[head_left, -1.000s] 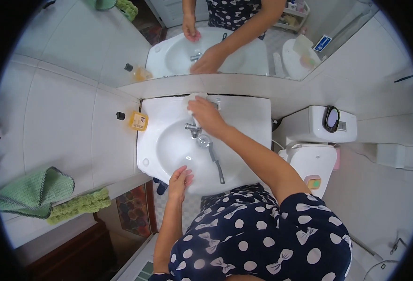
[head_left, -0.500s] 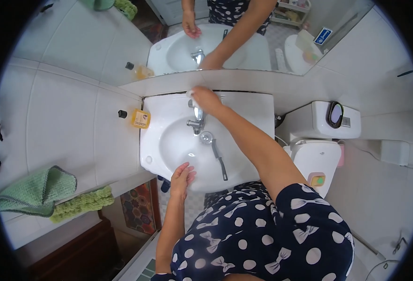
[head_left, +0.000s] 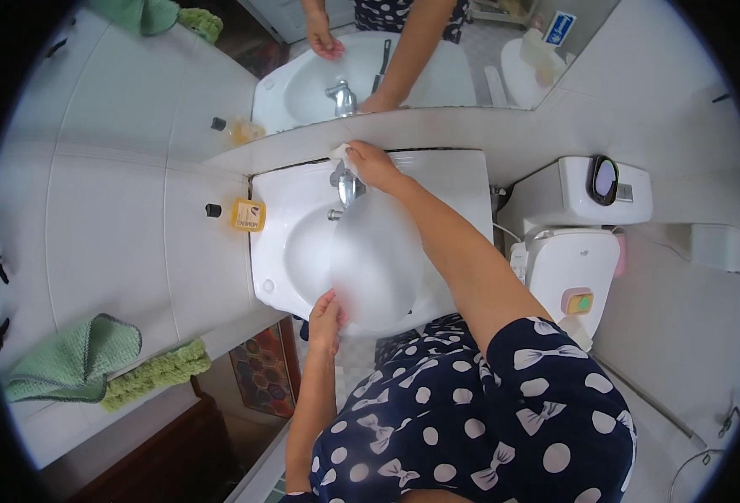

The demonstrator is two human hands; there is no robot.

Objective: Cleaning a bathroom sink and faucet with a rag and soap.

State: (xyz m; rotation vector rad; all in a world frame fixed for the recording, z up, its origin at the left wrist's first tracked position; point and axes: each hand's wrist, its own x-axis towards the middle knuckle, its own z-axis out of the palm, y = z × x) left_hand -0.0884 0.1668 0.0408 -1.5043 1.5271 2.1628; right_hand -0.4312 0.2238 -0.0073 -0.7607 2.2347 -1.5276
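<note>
- Holding a white cloth (head_left: 340, 154) in the right hand (head_left: 374, 166), near the top middle of the frame, with the grip clamped on it.
- Reaching over the right part of the white sink (head_left: 462, 180) to get there, right by the back end of the shiny tap (head_left: 350, 188); can't tell if touching the tap.
- Bending the left hand (head_left: 326, 323) a little, low in the middle of the frame, by the front rim of the sink, with the grip loosely apart; fuzzy at the fingertips.
- Seeing a big pale blur (head_left: 378, 260) in the middle of the frame, over part of the bowl.
- Seeing a yellow bottle (head_left: 248, 215) with a black cap at the left edge of the sink.
- Seeing a green cloth (head_left: 80, 360) and a fluffy green cloth (head_left: 153, 375) side by side at the lower left.
- Seeing both arms and the sink again in the mirror (head_left: 470, 71) at the top.
- Seeing a white toilet (head_left: 571, 260) at the right, with a small sponge (head_left: 578, 302) on its lid.
</note>
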